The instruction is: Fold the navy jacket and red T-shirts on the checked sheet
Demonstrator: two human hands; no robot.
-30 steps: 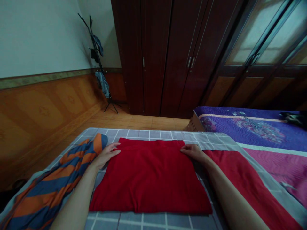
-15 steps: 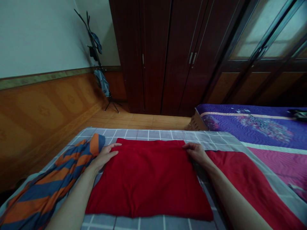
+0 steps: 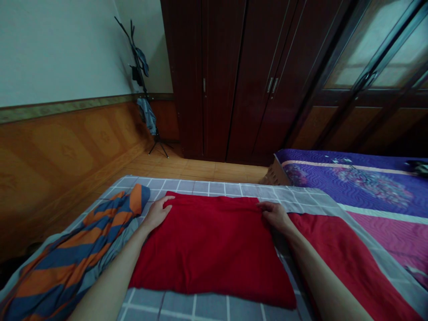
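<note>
A folded red garment (image 3: pixel 214 249) lies in front of me on a grey checked bed sheet (image 3: pixel 194 307); its exact kind does not show. My left hand (image 3: pixel 157 215) is at its far left corner, thumb and forefinger closed on the edge. At the far right corner, my right hand (image 3: pixel 274 216) has its fingers curled onto the cloth. Beyond my left forearm is an orange and blue striped garment (image 3: pixel 67 256), loosely bunched. To the right of my right forearm, another red garment (image 3: pixel 347 249) is spread out, partly hidden by the arm.
A purple and pink floral bedcover (image 3: pixel 374 183) is at the right, with a woven basket-like side (image 3: pixel 277 173) below its corner. Dark wardrobes (image 3: pixel 220 89) stand across the tiled floor (image 3: pixel 200 167). In the corner is a coat stand (image 3: pixel 143 84) with things hung on it.
The red garment's near left corner has shifted right and away from me, with my left hand moving slightly right. My right hand stays at its corner. The view has shifted slightly.
</note>
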